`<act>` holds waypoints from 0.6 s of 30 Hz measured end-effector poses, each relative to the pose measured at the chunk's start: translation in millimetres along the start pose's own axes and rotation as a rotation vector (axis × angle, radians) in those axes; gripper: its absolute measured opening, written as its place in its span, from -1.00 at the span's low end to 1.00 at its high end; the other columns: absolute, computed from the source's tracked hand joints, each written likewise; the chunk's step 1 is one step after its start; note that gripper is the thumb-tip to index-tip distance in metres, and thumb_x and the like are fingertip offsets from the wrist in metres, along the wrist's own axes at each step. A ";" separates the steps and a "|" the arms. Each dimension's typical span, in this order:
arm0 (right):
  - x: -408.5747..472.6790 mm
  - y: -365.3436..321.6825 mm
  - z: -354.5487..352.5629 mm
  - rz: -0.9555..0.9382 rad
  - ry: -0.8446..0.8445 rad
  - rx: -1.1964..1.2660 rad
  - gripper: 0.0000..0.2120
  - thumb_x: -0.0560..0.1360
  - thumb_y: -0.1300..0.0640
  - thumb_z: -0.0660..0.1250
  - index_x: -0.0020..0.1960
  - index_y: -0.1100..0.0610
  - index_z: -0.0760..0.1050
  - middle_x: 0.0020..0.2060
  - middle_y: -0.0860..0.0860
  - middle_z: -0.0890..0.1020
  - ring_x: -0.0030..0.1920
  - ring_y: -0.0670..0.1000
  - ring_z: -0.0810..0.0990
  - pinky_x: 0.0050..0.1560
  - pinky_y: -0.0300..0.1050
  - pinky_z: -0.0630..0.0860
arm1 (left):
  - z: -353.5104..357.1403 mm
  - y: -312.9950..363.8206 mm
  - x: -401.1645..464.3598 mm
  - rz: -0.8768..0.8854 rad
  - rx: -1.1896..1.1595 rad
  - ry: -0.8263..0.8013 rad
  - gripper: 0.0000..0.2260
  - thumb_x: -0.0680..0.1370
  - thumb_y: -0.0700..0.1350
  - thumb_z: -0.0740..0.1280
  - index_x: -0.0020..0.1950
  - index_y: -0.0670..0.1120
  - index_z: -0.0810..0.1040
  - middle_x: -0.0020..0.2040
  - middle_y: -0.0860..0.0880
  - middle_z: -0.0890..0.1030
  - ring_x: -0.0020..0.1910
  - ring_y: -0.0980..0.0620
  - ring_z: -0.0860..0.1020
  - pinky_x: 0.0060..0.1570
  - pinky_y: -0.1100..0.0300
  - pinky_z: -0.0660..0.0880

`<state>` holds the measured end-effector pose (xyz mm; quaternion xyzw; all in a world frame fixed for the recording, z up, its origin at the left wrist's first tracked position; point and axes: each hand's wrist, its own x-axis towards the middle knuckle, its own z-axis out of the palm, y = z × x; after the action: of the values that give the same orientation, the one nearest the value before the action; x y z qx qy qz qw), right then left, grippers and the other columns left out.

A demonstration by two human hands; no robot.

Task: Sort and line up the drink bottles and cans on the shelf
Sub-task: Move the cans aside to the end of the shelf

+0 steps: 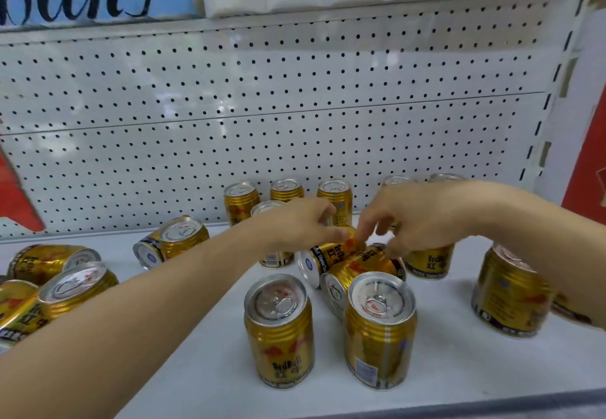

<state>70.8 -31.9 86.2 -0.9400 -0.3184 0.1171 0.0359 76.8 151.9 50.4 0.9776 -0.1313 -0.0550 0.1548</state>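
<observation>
Toppled can (pixel 328 256) lies under your hands, long axis left-right, base leftward. Left hand (pixel 295 222) grasps it; right hand (pixel 410 218) fingers curl, pinching its right end.

Gold cans (pixel 279 331) with red-and-black lettering and silver tops — pale grey shelf (pixel 459 363), white back panel (pixel 295 107) dotted black.

Blurred can (pixel 511 290), label unreadable
</observation>
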 end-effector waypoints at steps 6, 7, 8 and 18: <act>4.3 12.6 21.3 -0.028 -0.042 -0.013 -0.43 0.45 0.14 0.47 0.38 -0.16 0.40 0.29 -0.21 0.45 0.22 -0.15 0.43 0.20 -0.17 0.43 | 4.0 2.0 40.1 -0.083 0.088 -0.207 -0.54 0.54 0.19 0.31 0.22 -0.14 0.57 0.07 -0.11 0.63 0.04 -0.08 0.61 0.06 0.03 0.53; 5.4 13.8 22.3 -0.030 -0.046 -0.001 -0.41 0.43 0.12 0.49 0.38 -0.17 0.39 0.29 -0.21 0.44 0.20 -0.16 0.42 0.19 -0.16 0.42 | 2.6 2.4 43.8 -0.094 0.086 -0.231 -0.55 0.53 0.20 0.32 0.21 -0.13 0.58 0.03 -0.08 0.64 -0.01 -0.05 0.62 0.01 0.08 0.54; 6.9 14.8 23.1 -0.031 -0.056 0.006 -0.38 0.41 0.09 0.52 0.39 -0.17 0.38 0.29 -0.21 0.43 0.18 -0.18 0.39 0.18 -0.16 0.40 | 1.1 2.6 47.3 -0.103 0.076 -0.250 -0.56 0.51 0.20 0.35 0.19 -0.12 0.59 0.03 -0.06 0.65 -0.02 -0.03 0.63 -0.02 0.12 0.55; 4.8 17.0 27.1 0.006 -0.053 -0.131 -0.39 0.33 -0.18 0.53 0.31 -0.05 0.46 0.11 -0.11 0.54 0.10 -0.06 0.49 0.10 -0.15 0.50 | -3.2 -2.0 49.1 -0.088 -0.063 -0.182 -0.57 0.44 0.11 0.48 0.23 -0.06 0.56 0.06 -0.03 0.62 -0.08 0.04 0.61 -0.24 0.25 0.54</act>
<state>77.9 -42.7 56.5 -0.9378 -0.3236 0.1208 -0.0347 124.8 141.2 49.5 0.9680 -0.0997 -0.1547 0.1705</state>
